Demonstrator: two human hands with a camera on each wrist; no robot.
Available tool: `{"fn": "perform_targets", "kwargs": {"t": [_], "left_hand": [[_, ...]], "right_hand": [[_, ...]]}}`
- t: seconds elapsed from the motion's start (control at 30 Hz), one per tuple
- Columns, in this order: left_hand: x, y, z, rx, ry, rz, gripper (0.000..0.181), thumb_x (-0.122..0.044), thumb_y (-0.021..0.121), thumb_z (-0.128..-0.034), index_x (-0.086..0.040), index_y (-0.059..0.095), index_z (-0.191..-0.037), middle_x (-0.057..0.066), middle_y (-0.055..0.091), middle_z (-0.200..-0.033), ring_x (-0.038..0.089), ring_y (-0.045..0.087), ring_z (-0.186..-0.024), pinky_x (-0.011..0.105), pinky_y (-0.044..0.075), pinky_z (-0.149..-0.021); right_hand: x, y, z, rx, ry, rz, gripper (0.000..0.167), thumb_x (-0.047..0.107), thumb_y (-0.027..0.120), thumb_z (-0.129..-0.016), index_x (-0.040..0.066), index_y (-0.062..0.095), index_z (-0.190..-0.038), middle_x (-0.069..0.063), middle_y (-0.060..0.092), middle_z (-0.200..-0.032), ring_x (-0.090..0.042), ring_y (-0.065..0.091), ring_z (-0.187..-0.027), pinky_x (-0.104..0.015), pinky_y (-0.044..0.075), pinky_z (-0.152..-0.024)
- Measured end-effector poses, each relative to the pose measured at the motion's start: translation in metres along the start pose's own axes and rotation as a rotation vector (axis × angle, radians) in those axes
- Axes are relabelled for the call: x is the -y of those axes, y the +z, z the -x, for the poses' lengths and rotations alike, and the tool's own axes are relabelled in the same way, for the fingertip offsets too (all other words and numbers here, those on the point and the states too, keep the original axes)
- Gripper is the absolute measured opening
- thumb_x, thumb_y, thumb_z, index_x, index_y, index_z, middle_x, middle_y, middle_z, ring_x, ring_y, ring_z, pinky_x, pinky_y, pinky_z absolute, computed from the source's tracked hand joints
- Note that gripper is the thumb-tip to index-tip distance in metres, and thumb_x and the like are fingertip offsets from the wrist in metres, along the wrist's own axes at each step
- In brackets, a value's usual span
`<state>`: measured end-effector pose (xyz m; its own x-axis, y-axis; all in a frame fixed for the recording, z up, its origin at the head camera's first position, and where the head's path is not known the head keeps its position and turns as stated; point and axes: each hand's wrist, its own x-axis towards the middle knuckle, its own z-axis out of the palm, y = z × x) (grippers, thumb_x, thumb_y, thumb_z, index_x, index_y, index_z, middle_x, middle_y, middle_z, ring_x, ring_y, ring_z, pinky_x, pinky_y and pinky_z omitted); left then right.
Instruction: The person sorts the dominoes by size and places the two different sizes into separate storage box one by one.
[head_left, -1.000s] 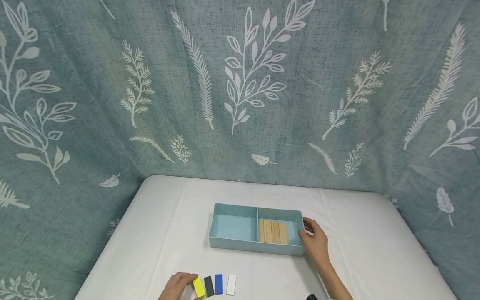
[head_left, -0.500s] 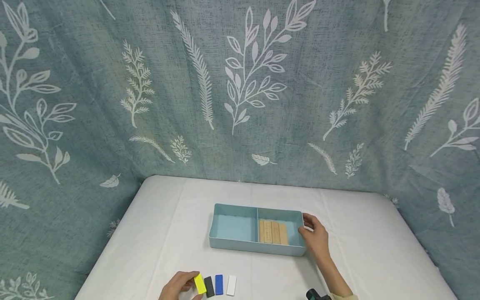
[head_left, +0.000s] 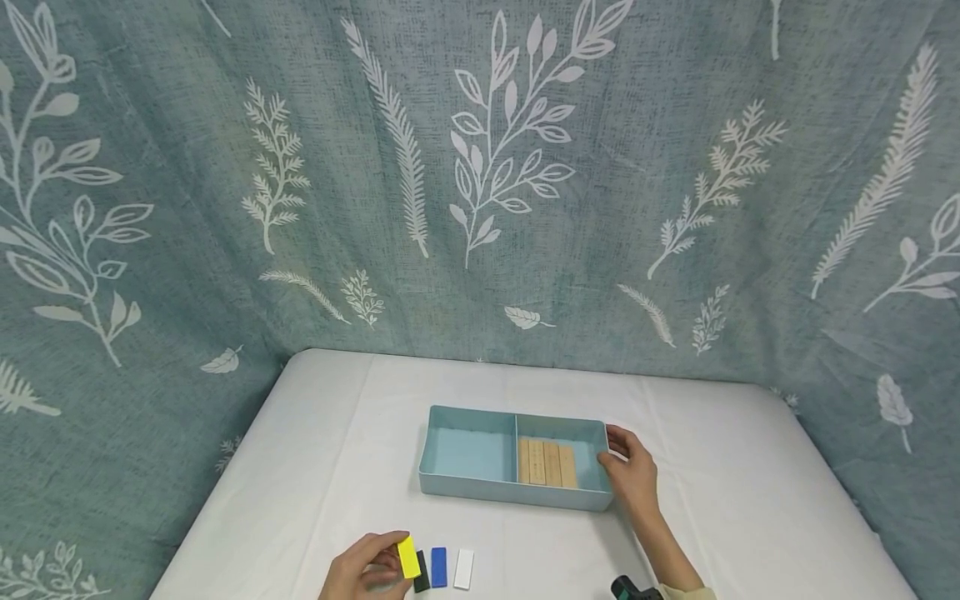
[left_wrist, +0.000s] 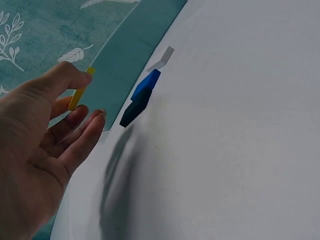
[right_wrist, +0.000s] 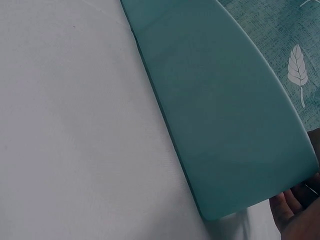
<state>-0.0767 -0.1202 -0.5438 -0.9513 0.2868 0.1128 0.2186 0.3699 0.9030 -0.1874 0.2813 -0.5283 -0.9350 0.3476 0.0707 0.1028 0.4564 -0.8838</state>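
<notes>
Between thumb and fingertips my left hand (head_left: 363, 567) pinches a yellow block (head_left: 408, 557); the left wrist view shows the block (left_wrist: 81, 90) held up off the table. Close beside it on the cloth lie a black block (head_left: 422, 572), a blue block (head_left: 439, 567) and a white block (head_left: 463, 570). My right hand (head_left: 632, 471) grips the right end of a two-compartment blue-green tray (head_left: 517, 492), its thumb at the rim. Several wooden blocks (head_left: 547, 463) stand side by side in the right compartment, against the divider. The left compartment holds nothing.
A white cloth covers the table (head_left: 337, 467). Behind and beside it hangs a green curtain (head_left: 450, 317) with white leaf prints. A dark device (head_left: 630, 588) shows near the right forearm at the lower edge.
My left hand has lifted the yellow block from the cloth and carried it slightly up and right, partly covering the black block. My right hand stays at the tray's end.
</notes>
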Motion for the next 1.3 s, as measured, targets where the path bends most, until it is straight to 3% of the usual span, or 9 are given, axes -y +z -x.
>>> {"fn": "perform_targets", "kwargs": {"t": [0.17, 0.37, 0.53, 0.93, 1.3], "left_hand": [[-0.007, 0.000, -0.009, -0.034, -0.022, 0.142, 0.053, -0.005, 0.081, -0.0776, 0.005, 0.061, -0.126, 0.009, 0.061, -0.101, 0.009, 0.066, -0.084, 0.025, 0.059, -0.075], [-0.012, 0.006, -0.023, -0.107, 0.075, 0.248, 0.054, 0.010, 0.077, -0.0759, 0.005, 0.061, -0.127, 0.016, 0.061, -0.107, 0.019, 0.068, -0.082, 0.031, 0.061, -0.072], [-0.020, 0.008, -0.036, -0.128, 0.074, 0.299, 0.055, 0.013, 0.075, -0.0759, 0.000, 0.063, -0.128, 0.015, 0.061, -0.108, 0.024, 0.068, -0.085, 0.031, 0.061, -0.069], [-0.035, 0.011, -0.069, -0.158, 0.081, 0.274, 0.060, 0.016, 0.074, -0.0744, -0.009, 0.065, -0.128, 0.008, 0.062, -0.111, 0.020, 0.066, -0.091, 0.031, 0.060, -0.075], [-0.044, 0.016, -0.103, -0.128, 0.141, 0.190, 0.056, 0.009, 0.076, -0.0776, -0.008, 0.064, -0.130, 0.002, 0.064, -0.111, 0.019, 0.066, -0.092, 0.045, 0.053, -0.093]], "right_hand": [[0.000, 0.001, 0.000, -0.009, 0.003, -0.006, 0.049, -0.002, 0.058, -0.087, -0.006, 0.051, -0.135, -0.026, 0.056, -0.131, -0.039, 0.054, -0.122, -0.046, 0.047, -0.103], [-0.001, 0.001, 0.000, -0.005, -0.005, -0.010, 0.049, -0.003, 0.057, -0.087, -0.007, 0.050, -0.136, -0.027, 0.055, -0.132, -0.040, 0.054, -0.123, -0.046, 0.047, -0.103], [-0.001, 0.001, 0.001, -0.003, -0.001, 0.001, 0.049, -0.002, 0.058, -0.088, -0.007, 0.049, -0.136, -0.027, 0.055, -0.133, -0.040, 0.053, -0.123, -0.046, 0.046, -0.104], [-0.002, 0.001, 0.002, -0.005, -0.001, -0.017, 0.049, -0.003, 0.057, -0.087, -0.006, 0.050, -0.136, -0.026, 0.055, -0.133, -0.038, 0.054, -0.123, -0.046, 0.047, -0.103], [-0.002, 0.002, 0.001, -0.016, -0.005, -0.014, 0.050, -0.001, 0.056, -0.087, -0.006, 0.051, -0.136, -0.026, 0.056, -0.132, -0.038, 0.055, -0.122, -0.045, 0.047, -0.103]]}}
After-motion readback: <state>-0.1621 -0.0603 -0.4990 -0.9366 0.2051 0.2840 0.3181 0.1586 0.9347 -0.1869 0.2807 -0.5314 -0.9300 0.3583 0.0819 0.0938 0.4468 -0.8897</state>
